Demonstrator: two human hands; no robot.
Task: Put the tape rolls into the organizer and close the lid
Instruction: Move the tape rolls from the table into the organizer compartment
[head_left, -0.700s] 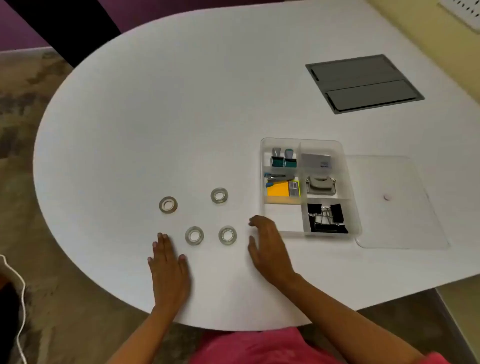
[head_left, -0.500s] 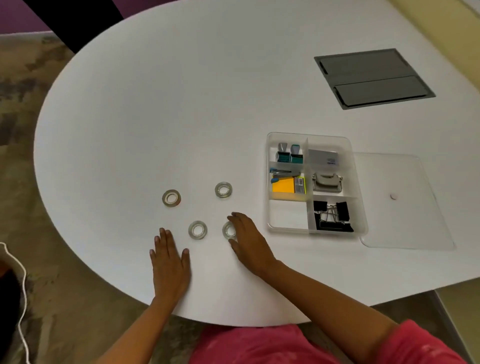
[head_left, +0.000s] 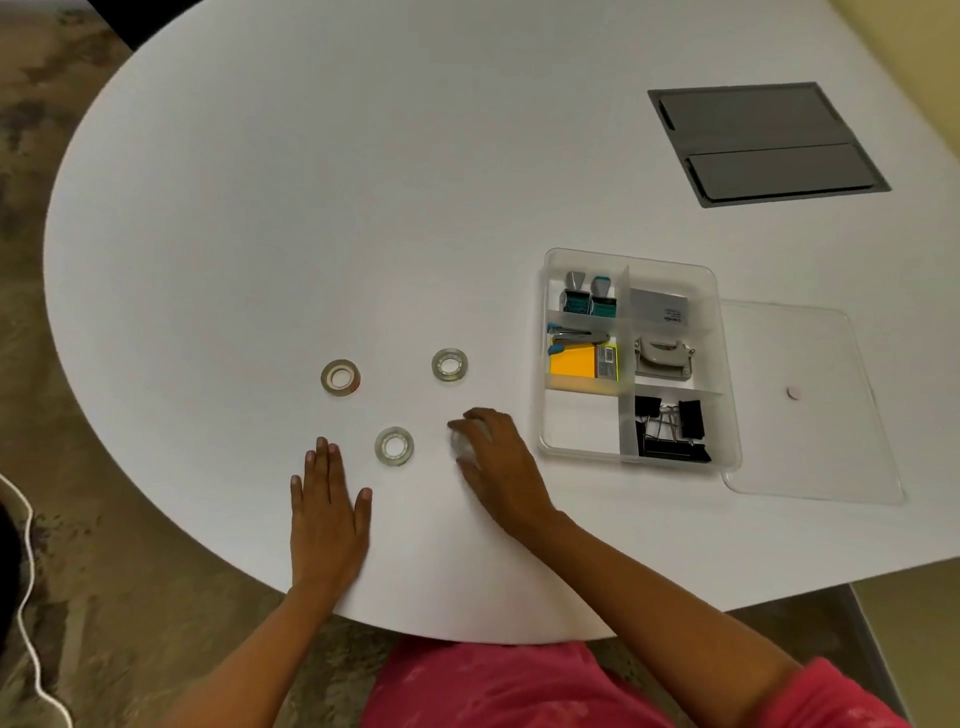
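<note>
Three clear tape rolls lie flat on the white table: one at the left (head_left: 341, 378), one further back (head_left: 450, 365), one nearest my left hand (head_left: 394, 446). A fourth roll (head_left: 462, 442) shows as a pale blur between the fingers and thumb of my right hand (head_left: 496, 462), which curls over it on the table. My left hand (head_left: 327, 509) rests flat near the table's front edge with its fingers spread and nothing in it. The clear organizer (head_left: 579, 422) stands to the right of my right hand, with its front-left compartment bare. Its clear lid (head_left: 821, 441) lies flat beside it on the right.
The organizer's other compartments hold stamps, a stapler, yellow notes, a grey box, a hole punch and black binder clips (head_left: 670, 428). A grey cable hatch (head_left: 763, 143) is set into the table at the back right. The table's curved edge runs close to my wrists.
My right hand has moved left from beside the organizer to the front-right tape roll and has closed around it. My left hand has stayed flat in place.
</note>
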